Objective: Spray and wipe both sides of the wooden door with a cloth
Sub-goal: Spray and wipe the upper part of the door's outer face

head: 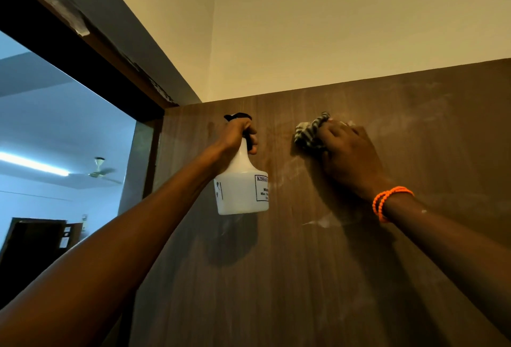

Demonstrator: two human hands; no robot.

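I see the wooden door standing open, its dark brown face streaked with pale smears and wet runs near the top. A crumpled grey-and-white striped cloth is bunched flat against the door's upper part. The white translucent spray bottle, black-headed and partly labelled, hangs upright just beside the cloth, close to the door's face.
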